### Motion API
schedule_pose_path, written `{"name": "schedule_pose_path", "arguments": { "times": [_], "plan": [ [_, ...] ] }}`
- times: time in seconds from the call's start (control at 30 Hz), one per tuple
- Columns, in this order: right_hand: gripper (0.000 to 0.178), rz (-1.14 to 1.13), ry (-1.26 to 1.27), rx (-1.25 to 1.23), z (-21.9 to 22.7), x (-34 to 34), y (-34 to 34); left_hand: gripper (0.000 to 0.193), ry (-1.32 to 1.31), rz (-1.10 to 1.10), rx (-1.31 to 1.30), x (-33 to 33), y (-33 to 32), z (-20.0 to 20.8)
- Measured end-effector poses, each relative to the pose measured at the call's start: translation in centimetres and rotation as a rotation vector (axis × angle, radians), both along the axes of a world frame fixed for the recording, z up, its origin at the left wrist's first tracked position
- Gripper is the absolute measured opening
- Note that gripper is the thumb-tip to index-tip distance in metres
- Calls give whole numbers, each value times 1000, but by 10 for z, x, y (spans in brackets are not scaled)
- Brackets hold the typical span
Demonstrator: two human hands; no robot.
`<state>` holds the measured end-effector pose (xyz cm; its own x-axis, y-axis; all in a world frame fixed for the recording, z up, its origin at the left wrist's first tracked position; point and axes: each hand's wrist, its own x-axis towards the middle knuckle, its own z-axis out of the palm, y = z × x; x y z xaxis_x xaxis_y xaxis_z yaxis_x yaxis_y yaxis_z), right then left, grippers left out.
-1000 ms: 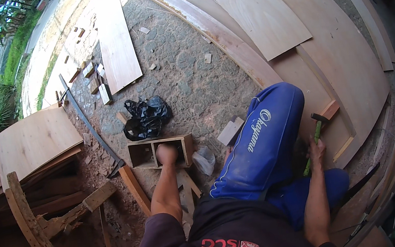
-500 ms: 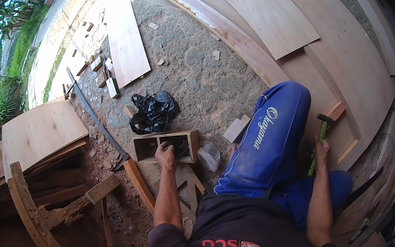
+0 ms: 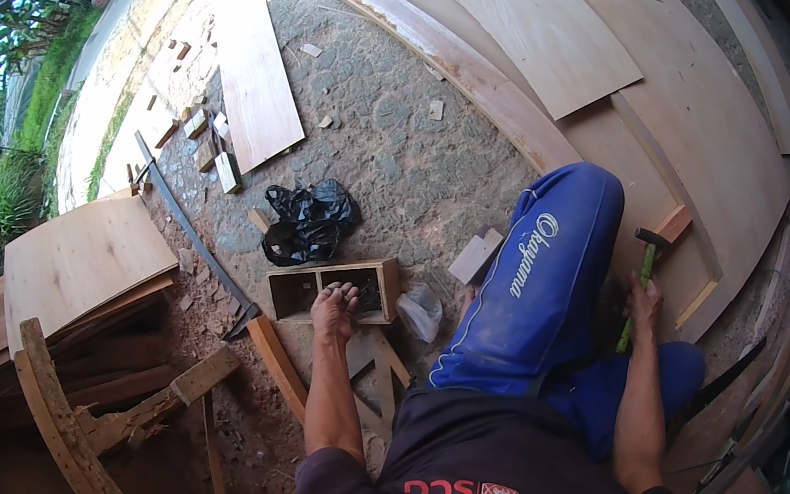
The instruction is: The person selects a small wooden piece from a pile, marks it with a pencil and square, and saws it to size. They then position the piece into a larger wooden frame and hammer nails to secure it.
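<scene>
A small wooden box (image 3: 384, 294) with two compartments stands on the ground in front of me. My left hand (image 3: 332, 312) is over its near edge, by the divider, with the fingers curled in; whatever they hold is too small to make out. Small dark bits lie in the right compartment, partly behind the hand. Beside my bent right leg, my right hand (image 3: 645, 298) is closed around the green handle of a hammer (image 3: 649, 255), whose dark head points away from me.
A crumpled black plastic bag (image 3: 313, 220) lies beyond the box and a clear bag (image 3: 419, 312) to its right. Plywood sheets (image 3: 524, 16) and a framed panel (image 3: 602, 142) spread at right. A long metal bar (image 3: 190, 225), wood offcuts (image 3: 227, 173) and stacked boards (image 3: 85, 265) are at left.
My left hand has come up slightly out of the box's right compartment and turned, with its curled fingers now showing. The right hand and hammer stay in place.
</scene>
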<state>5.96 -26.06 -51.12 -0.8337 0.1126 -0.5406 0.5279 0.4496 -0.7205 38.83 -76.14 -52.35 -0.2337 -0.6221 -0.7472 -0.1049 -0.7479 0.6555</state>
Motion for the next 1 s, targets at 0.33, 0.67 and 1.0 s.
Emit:
{"name": "schedule_pose_path", "arguments": {
  "times": [0.33, 0.67, 1.0],
  "plan": [
    [38, 33, 2, -18, 9, 4, -3, 4, 260, -31, 43, -18, 7, 34],
    [30, -139, 495, -247, 63, 7, -40, 16, 759, -500, 174, -218, 58, 102],
    [34, -247, 233, -404, 126, 48, -18, 14, 828, -1185, 411, -365, 225, 141]
  ]
}}
